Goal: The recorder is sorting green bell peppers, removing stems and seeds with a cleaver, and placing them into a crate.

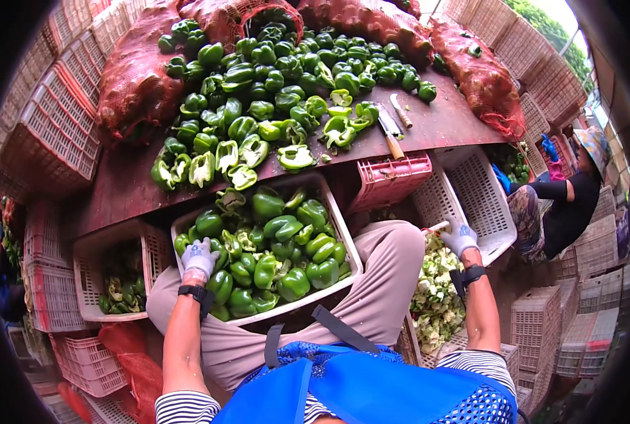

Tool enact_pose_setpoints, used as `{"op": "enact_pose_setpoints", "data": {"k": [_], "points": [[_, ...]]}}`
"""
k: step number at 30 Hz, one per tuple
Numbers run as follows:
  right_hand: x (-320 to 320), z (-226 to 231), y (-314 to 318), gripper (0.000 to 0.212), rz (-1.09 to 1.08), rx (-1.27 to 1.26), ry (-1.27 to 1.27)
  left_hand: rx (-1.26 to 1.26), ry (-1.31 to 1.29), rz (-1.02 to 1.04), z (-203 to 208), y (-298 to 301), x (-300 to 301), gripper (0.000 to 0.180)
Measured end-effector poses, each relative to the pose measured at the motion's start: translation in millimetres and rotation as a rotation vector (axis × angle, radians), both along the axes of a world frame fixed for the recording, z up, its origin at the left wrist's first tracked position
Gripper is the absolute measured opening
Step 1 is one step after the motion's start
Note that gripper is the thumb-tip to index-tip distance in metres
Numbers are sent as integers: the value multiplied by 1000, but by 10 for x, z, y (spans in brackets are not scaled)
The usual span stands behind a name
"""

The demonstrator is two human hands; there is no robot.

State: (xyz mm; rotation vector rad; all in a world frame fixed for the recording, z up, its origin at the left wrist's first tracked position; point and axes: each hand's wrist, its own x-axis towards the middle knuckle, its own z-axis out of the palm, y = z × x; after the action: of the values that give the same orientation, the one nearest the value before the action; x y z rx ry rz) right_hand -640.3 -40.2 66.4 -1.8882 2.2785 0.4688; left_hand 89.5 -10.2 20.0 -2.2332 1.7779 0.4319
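My left hand, in a pale glove, lies over the left rim of a white crate between my knees, its fingers bent beside the peppers. Green bell peppers fill this crate, some whole and some cut. To the right, my gloved right hand is closed around a short pale bar; whether it is a crate's rim or a handle I cannot tell. Below that hand a crate holds a heap of pale pepper cores. Halved peppers lie along the near edge of the table ahead.
The dark red table carries piled green peppers, two knives and red mesh sacks. A pink crate, an upright pale crate and a crate of pepper scraps stand around me. A co-worker sits at right.
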Motion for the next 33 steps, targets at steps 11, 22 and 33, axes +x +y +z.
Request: {"op": "enact_pose_setpoints", "data": {"k": [11,22,33], "points": [[3100,268,-5264,59,107,-317,-553,10,17,1,-268,-571,150,61],[3751,-286,-5887,50,-137,-465,-527,4,68,-17,-333,-738,358,63],[4934,1152,-1365,29,1246,-999,-594,-489,2037,369,1222,-172,-416,94]]}}
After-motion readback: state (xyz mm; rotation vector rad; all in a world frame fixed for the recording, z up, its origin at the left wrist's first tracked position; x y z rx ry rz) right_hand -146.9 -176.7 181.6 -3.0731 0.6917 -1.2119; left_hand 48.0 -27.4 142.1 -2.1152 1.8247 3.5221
